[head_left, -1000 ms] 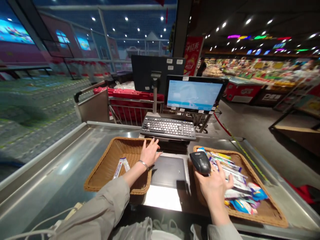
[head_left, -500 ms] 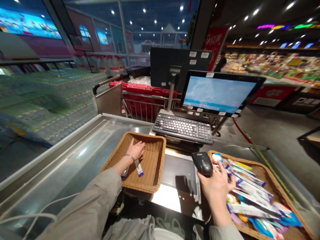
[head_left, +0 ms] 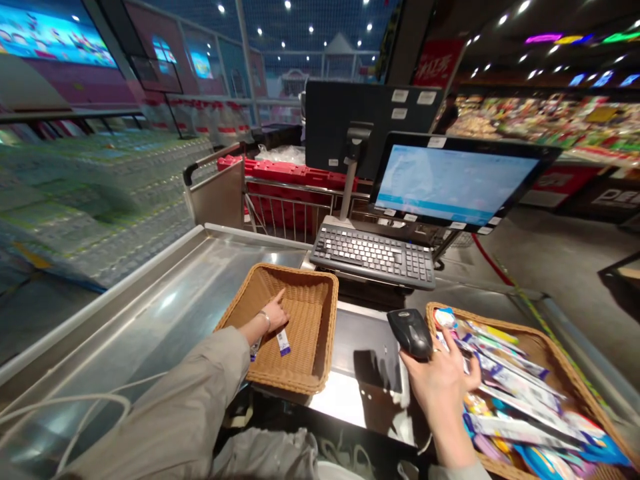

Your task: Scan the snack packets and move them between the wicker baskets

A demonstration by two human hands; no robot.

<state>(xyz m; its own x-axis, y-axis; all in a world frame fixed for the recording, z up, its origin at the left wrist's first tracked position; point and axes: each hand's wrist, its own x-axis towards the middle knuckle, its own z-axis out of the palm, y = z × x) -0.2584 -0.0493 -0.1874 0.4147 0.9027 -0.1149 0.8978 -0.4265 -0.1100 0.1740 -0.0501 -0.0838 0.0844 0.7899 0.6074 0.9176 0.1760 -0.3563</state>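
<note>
My left hand (head_left: 275,315) reaches into the left wicker basket (head_left: 327,333), its index finger stretched out and its other fingers partly hidden. A small white and purple packet (head_left: 283,343) lies just below that hand; whether the fingers touch it is unclear. Another packet (head_left: 255,349) shows partly beside my wrist. In my right hand (head_left: 443,373) is a black barcode scanner (head_left: 411,332), its head facing left and its grip mostly hidden. The fingers of this hand reach over the edge of the right wicker basket (head_left: 537,337), close to long wrapped snack packets (head_left: 520,383).
A keyboard (head_left: 373,257) and a lit screen (head_left: 455,183) stand behind the baskets, beside a second monitor's dark back (head_left: 370,127). The metal counter (head_left: 165,300) has a raised rim. A white cable (head_left: 100,399) lies at lower left. Beyond stands a trolley (head_left: 215,193) with red crates.
My left hand has drawn back slightly towards me, and its spread fingers have changed to one extended index finger. The right hand keeps the scanner. The view has shifted a little.
</note>
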